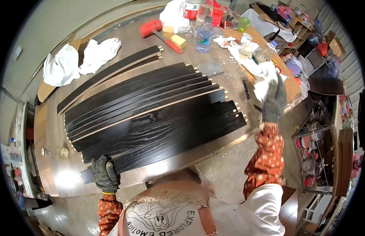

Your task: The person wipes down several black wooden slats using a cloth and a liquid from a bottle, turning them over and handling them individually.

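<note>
Several black wood-grain boards point(151, 124) with pale dowels at their ends lie side by side on the table. My left hand point(103, 173), in a dark grey knitted glove, holds the left end of the nearest black board point(170, 151); part of its grip is hidden. At the table's right edge, my right hand point(275, 100) wears a similar glove and grips a white cloth point(263, 87). Motion blurs this hand and the cloth. Just left of it lies a thin dark strip point(246, 89). Two narrow black slats point(111, 76) rest farther back.
A red mallet point(151, 28), yellow sponge blocks point(178, 41) and a plastic water bottle point(204, 37) stand or lie toward the back. White cloths point(100, 56) lie at back left. A small glass jar point(62, 153) lies near the left edge. Crowded shelves point(316, 133) are at the right.
</note>
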Available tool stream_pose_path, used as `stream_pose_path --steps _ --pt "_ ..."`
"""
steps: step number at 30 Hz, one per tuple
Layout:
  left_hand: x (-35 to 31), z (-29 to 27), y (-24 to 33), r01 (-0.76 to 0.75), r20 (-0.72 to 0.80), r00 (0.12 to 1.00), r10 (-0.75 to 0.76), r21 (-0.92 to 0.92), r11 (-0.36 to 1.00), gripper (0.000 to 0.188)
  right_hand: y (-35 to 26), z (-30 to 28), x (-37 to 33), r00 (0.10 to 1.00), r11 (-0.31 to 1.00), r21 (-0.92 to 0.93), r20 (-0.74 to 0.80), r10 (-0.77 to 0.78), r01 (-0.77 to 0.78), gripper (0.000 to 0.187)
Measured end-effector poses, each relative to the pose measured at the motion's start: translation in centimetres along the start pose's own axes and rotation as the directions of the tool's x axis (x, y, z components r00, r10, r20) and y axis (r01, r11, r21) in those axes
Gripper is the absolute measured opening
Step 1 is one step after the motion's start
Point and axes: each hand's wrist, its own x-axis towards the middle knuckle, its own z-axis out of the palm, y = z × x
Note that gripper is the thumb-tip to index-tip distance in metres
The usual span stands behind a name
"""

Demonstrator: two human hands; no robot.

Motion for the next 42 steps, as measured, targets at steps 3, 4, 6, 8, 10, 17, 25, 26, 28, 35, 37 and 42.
stream_pose_path --steps 3,4,6,8,10,17,25,26,28,35,37,42 --pt "0.1 0.3 0.2 0.010 0.023 1.000 -0.009 -0.014 1.000 0.027 1.5 3.1 6.8 0.909 0.881 -0.379 0.400 -0.120 0.283 0.066" --pt "0.0 0.8 0.0 0.002 0.010 1.000 -0.002 -0.016 1.000 0.027 3.3 2.8 8.8 0.871 0.884 -0.394 0.491 -0.029 0.251 0.073" --pt "-0.3 0.4 -0.2 0.036 0.032 0.999 -0.036 -0.004 0.999 0.028 3.3 1.1 9.5 0.759 0.881 -0.437 0.632 0.159 0.179 0.078" --pt "-0.1 0.1 0.2 0.046 0.040 0.998 -0.046 0.000 0.999 0.029 7.5 -1.4 8.7 0.614 0.885 -0.435 0.747 0.254 0.163 0.068" --pt "-0.3 -0.1 0.2 0.062 0.039 0.997 -0.063 0.015 0.998 0.031 9.9 -3.8 4.2 0.506 0.908 -0.388 0.821 0.263 0.157 0.047" --pt "0.3 0.0 0.8 0.087 0.067 0.994 -0.085 -0.021 0.996 0.030 11.1 -6.9 -6.4 0.614 0.635 -0.506 0.787 0.063 0.584 0.054" --pt "0.1 0.1 0.5 0.106 0.062 0.993 -0.105 -0.016 0.994 0.029 13.0 -7.2 -8.0 0.719 0.629 -0.464 0.656 -0.229 0.624 0.044" --pt "0.2 0.0 0.5 0.106 0.062 0.992 -0.105 -0.014 0.994 0.029 11.7 -7.4 -6.8 0.689 0.680 -0.559 0.717 0.107 0.475 0.053" --pt "0.4 0.3 0.6 0.117 0.053 0.992 -0.116 -0.013 0.993 0.028 11.4 -7.0 -5.7 0.789 0.793 -0.501 0.613 0.041 0.348 0.038" --pt "0.0 0.2 0.1 0.101 0.051 0.994 -0.099 -0.031 0.994 0.027 4.1 -3.4 -7.4 0.797 0.912 0.238 0.589 0.137 -0.333 0.025" --pt "-0.1 0.0 -0.1 0.114 0.078 0.991 -0.112 -0.023 0.993 0.028 1.8 -2.7 -8.2 0.679 0.908 0.036 0.677 0.285 -0.418 0.023" --pt "0.5 -0.8 -0.2 0.001 0.177 0.984 -0.006 0.028 1.000 0.039 2.3 -1.3 -10.6 0.828 0.999 -0.014 0.558 0.050 -0.051 0.024"
